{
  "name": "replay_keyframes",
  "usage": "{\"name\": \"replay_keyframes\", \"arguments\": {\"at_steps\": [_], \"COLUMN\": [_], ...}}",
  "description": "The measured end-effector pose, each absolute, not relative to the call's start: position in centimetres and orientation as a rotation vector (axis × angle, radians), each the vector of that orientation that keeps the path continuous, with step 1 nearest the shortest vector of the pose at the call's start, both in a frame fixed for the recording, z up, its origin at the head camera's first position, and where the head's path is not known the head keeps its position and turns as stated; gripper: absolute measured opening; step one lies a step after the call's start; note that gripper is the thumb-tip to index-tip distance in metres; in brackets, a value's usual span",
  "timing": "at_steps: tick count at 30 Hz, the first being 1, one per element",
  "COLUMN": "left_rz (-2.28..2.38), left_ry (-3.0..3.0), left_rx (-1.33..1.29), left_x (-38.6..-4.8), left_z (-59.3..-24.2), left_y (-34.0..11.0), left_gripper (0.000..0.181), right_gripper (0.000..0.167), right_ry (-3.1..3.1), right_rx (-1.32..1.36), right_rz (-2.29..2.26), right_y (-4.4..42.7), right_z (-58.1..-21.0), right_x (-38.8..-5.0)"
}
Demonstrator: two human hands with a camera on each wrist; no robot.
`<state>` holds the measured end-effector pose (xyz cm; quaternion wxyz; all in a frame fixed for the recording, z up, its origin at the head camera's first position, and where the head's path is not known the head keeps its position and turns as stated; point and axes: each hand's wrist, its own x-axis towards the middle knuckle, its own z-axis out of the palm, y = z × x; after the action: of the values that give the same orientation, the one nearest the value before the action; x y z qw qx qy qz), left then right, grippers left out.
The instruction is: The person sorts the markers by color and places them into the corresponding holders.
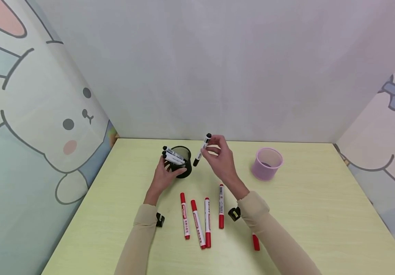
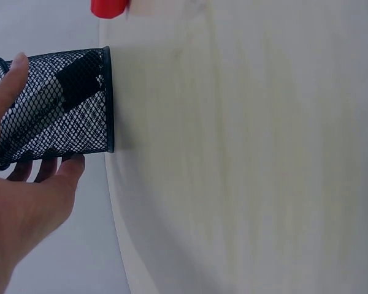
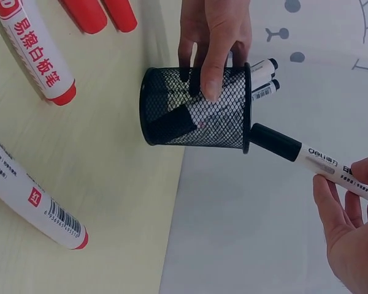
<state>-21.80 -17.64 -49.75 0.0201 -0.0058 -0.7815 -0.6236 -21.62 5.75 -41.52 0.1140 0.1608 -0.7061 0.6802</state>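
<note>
A black mesh pen cup (image 1: pixel 186 170) stands near the table's back edge, and my left hand (image 1: pixel 163 176) grips its side with thumb and fingers. Black-capped whiteboard markers (image 1: pixel 173 157) lean inside it, their ends poking out at the upper left. Just right of the cup's rim, my right hand (image 1: pixel 220 157) pinches another black-capped marker (image 1: pixel 202 149) by its white barrel, tilted with the cap pointing down. In the right wrist view, that marker's black cap (image 3: pixel 276 142) appears close to the rim of the mesh cup (image 3: pixel 196 110); contact cannot be told.
Several red whiteboard markers (image 1: pixel 185 215) lie on the pale yellow table (image 1: pixel 108 214) in front of the cup. One red marker (image 1: pixel 256 242) is partly under the right forearm. A pink round container (image 1: pixel 266 172) stands at the back right, something dark inside it.
</note>
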Motion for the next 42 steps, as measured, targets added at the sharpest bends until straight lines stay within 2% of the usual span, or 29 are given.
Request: {"name": "replay_keyframes", "arguments": {"at_steps": [18,27,32,42], "left_rz": [-1.973,-2.012,-2.001,-1.961], "left_ry": [-2.415,-2.432,-2.436,-2.441], "left_rx": [-0.015,-0.017,-0.022,-0.025], "left_x": [-21.9,-20.7,-20.4,-22.1], "left_z": [-49.8,-46.9,-46.4,-49.9], "left_y": [-17.7,-17.2,-17.1,-17.8], "left_gripper": [0.092,0.087,0.087,0.093], "right_gripper": [0.040,0.039,0.038,0.037], "right_ry": [-1.985,-2.028,-2.117,-2.272], "right_rx": [0.604,0.638,0.693,0.796], "right_rz": [2.008,1.993,1.896,1.714], "right_y": [3.8,2.8,2.2,1.4], "right_z": [-41.2,-42.2,-42.7,-43.4], "right_x": [-22.8,-23.8,-24.3,-24.6]}}
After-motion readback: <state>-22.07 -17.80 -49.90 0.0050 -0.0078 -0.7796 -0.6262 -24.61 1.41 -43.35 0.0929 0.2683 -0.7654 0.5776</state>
